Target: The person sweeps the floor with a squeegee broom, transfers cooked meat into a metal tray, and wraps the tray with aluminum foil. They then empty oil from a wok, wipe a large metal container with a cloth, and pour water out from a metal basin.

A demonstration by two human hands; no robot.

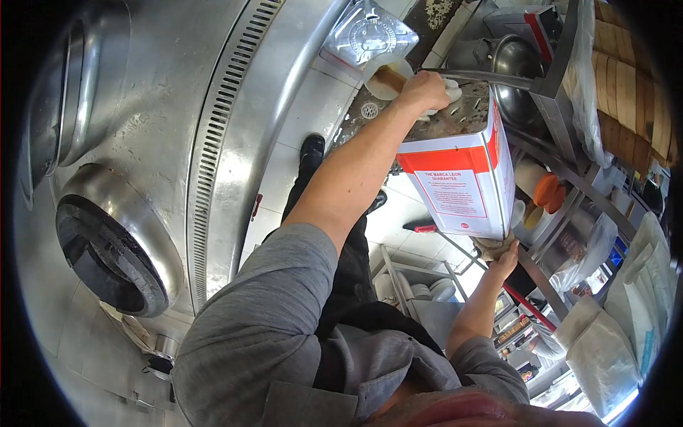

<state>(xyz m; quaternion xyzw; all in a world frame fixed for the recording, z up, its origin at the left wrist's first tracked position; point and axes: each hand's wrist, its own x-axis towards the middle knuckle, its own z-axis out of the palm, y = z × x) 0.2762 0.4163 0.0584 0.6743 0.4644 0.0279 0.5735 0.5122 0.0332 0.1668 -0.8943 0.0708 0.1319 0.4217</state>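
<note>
A large white and red tin [455, 192] with printed text stands tilted in front of me. My left hand [425, 91] is closed on a pale cloth [449, 92] at the tin's far end, beside a brown-stained metal surface. Just left of that hand is a round pale container [388, 77] with something brown inside. At the tin's near lower corner, my right hand [505, 260] grips a brownish cloth [492, 247] pressed against the tin.
A steel counter with a slotted vent [226, 92] runs along the left, with a round steel burner opening [121, 242]. A clear embossed sheet or lid [370, 35] lies beyond the container. Metal bowls [514, 78], rack bars and plastic bags [605, 349] are at the right.
</note>
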